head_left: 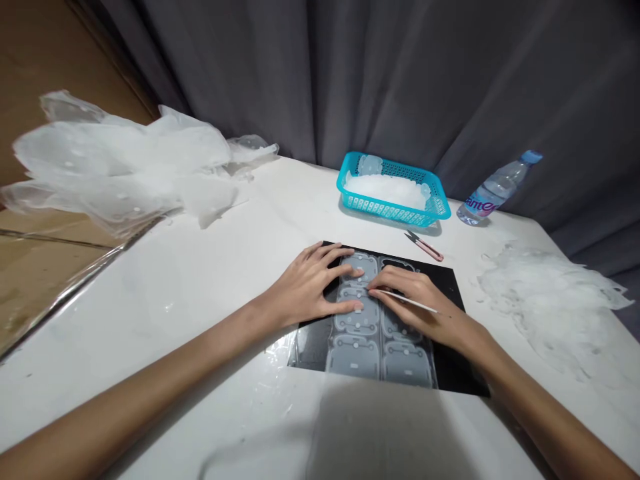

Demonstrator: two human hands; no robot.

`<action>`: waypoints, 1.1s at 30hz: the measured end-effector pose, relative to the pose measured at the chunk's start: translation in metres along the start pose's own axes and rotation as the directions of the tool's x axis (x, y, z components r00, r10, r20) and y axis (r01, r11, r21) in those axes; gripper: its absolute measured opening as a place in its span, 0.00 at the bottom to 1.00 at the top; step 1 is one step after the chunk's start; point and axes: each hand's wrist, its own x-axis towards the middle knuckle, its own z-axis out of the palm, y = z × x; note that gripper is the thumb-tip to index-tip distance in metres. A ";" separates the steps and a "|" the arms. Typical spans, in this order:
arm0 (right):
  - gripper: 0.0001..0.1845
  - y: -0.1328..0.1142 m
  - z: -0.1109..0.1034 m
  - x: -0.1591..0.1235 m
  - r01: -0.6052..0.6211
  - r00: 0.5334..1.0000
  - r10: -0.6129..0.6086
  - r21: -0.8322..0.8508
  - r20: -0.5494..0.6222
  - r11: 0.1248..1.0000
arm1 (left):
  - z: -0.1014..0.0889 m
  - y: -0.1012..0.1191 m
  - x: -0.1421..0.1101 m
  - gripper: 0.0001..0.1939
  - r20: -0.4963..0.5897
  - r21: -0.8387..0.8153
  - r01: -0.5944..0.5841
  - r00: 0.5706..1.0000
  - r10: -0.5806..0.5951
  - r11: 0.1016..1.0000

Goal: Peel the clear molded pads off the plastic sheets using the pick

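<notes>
A translucent sheet of rounded-square moulded pieces (pixel 354 360) lies on a black board (pixel 457 370) on the white table. My left hand (pixel 315 283) rests flat on the sheet's left column, its fingers spread and holding nothing. Between the fingers of my right hand (pixel 417 293) is a thin white stick-like tool (pixel 413 303), and its working end is hidden at the fingertips. That hand is closed over the seam between the two columns, close to my left fingertips. Part of the right column is covered by it.
Beyond the board lie pink-handled thread snips (pixel 430 250). Farther back stand a turquoise basket (pixel 390 212) of translucent pieces and a water bottle (pixel 493 193). Piles of clear plastic sheets (pixel 135 157) on the left and clear scraps (pixel 545 300) on the right flank the table.
</notes>
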 end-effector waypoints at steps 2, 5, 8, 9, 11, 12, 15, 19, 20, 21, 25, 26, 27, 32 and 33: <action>0.07 0.000 -0.005 -0.002 -0.035 0.999 0.035 0.001 0.005 0.999 | 0.000 0.000 0.000 0.34 0.008 0.000 0.009 1.000 -0.009 1.000; 0.06 0.001 -0.006 -0.003 -0.067 0.997 0.068 0.070 -0.020 0.995 | -0.002 0.001 0.001 0.35 0.016 -0.007 0.020 1.000 -0.019 1.000; 0.05 0.002 0.001 -0.002 -0.056 0.998 0.059 0.114 -0.027 0.992 | -0.003 0.002 0.000 0.36 0.006 -0.013 0.030 1.000 -0.030 0.999; 0.05 0.002 0.003 -0.002 -0.050 0.998 0.054 0.118 -0.028 0.992 | -0.003 0.002 0.000 0.36 0.003 -0.014 0.031 1.000 -0.031 0.999; 0.06 0.002 0.005 -0.001 -0.041 0.998 0.045 0.117 -0.034 0.992 | -0.002 0.002 0.000 0.36 -0.001 -0.014 0.030 1.000 -0.030 0.999; 0.06 0.002 0.006 -0.001 -0.036 0.998 0.041 0.113 -0.037 0.993 | -0.002 0.002 0.000 0.36 0.001 -0.012 0.029 1.000 -0.029 0.999; 0.06 0.002 0.007 0.000 -0.024 0.999 0.027 0.092 -0.036 0.995 | -0.001 0.001 0.000 0.37 0.011 -0.003 0.029 1.000 -0.029 1.000; 0.07 0.005 0.014 0.001 0.059 0.997 -0.058 0.022 -0.045 0.998 | -0.001 -0.001 0.001 0.36 0.011 0.003 0.025 1.000 -0.025 1.000; 0.08 0.006 0.015 0.000 0.090 0.995 -0.091 -0.016 -0.042 0.996 | -0.001 -0.001 0.001 0.36 0.008 0.004 0.024 1.000 -0.024 1.000; 0.08 0.006 0.015 0.000 0.120 0.992 -0.122 -0.061 -0.030 0.991 | -0.001 -0.001 0.000 0.36 0.005 0.005 0.025 1.000 -0.025 1.000; 0.10 0.004 0.005 -0.006 0.155 0.986 -0.140 -0.200 0.088 0.967 | 0.000 0.000 0.000 0.36 -0.006 0.021 0.022 1.000 -0.022 1.000; 0.09 0.003 0.001 -0.007 0.142 0.988 -0.126 -0.198 0.093 0.970 | 0.000 -0.001 0.000 0.36 -0.010 0.027 0.018 1.000 -0.018 0.999; 0.09 0.003 -0.003 -0.008 0.126 0.990 -0.113 -0.176 0.084 0.976 | 0.000 -0.001 0.000 0.36 -0.012 0.032 0.012 1.000 -0.012 0.999; 0.05 0.007 -0.008 -0.008 0.075 0.997 -0.075 -0.019 0.000 0.997 | 0.001 -0.002 0.000 0.36 -0.015 0.028 -0.004 1.000 0.004 1.000; 0.05 0.008 -0.006 -0.007 0.069 0.998 -0.069 -0.008 -0.003 0.998 | 0.001 -0.002 0.000 0.36 -0.015 0.026 -0.002 1.000 0.002 1.000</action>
